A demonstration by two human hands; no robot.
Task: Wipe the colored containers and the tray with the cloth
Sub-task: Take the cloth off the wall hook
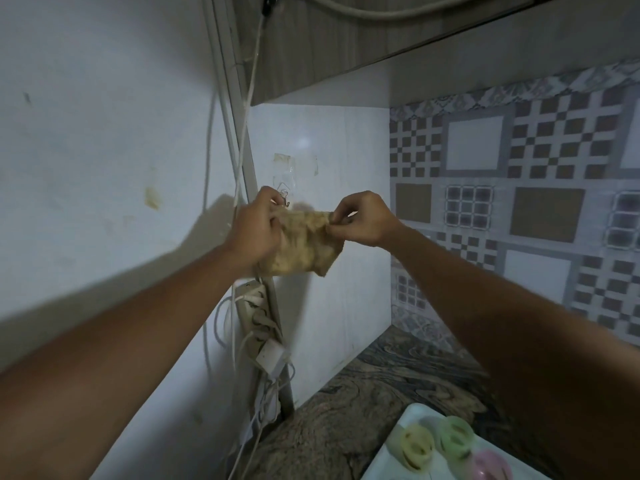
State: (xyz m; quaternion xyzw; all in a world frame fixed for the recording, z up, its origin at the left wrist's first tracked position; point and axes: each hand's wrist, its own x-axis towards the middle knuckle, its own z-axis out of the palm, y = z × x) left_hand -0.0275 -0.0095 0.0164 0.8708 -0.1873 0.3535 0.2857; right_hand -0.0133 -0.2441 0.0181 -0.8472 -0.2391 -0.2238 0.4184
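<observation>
I read this as a home kitchen: patterned backsplash tiles [519, 202] at three o'clock, a marbled stone counter [363, 403] at five, a cabinet [329, 46] overhead at twelve.

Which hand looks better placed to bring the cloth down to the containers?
Probably the right hand: it pinches the cloth, and the tray of containers lies low on that same side.

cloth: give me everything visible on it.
The cloth is a beige rag, fuzzy and crumpled, looking like worn terry. It is held up before the white wall, just below a hook. The left hand grips its left edge; the right hand pinches its upper right corner. Its lower part droops free.
</observation>
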